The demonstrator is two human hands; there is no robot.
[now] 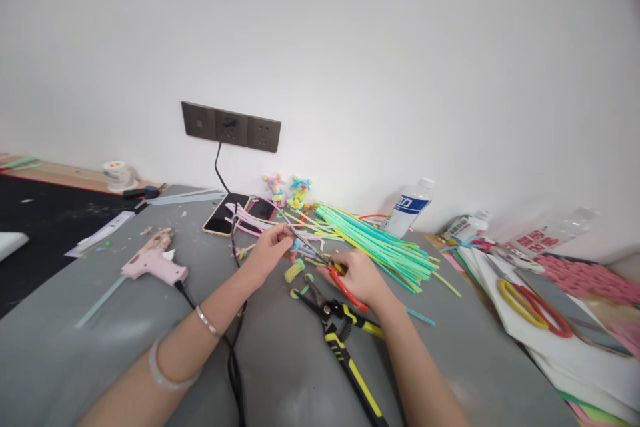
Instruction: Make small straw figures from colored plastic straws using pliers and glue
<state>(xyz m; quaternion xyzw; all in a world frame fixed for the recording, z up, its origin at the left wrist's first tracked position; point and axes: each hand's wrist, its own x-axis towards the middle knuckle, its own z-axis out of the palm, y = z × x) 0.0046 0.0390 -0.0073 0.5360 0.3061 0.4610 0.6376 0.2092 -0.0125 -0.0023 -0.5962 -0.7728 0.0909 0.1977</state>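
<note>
My right hand (pixel 359 273) is closed round the handles of red-and-yellow pliers (pixel 349 290). Their long thin jaws point left, toward my left hand (pixel 270 252). The fingers of that hand pinch a small light-blue piece (pixel 296 246), which looks like bent pipe cleaner, close to the jaws. Whether the jaws touch it, I cannot tell. Just below lie a short yellow-green fuzzy piece (pixel 294 271) and small green bits. Black-and-yellow cutters (pixel 345 347) rest on the grey table under my right wrist, jaws apart. Beyond my right hand spreads a bundle of green and yellow pipe cleaners (pixel 385 247).
On the left lies a pink glue gun (pixel 156 261), its black cable (pixel 235 347) crossing beneath my left forearm. Phones (pixel 225 215) and two small colourful figures (pixel 300 191) are near the wall. A bottle (pixel 407 207) stands behind the bundle. Scissors (pixel 535 307) lie on papers at right.
</note>
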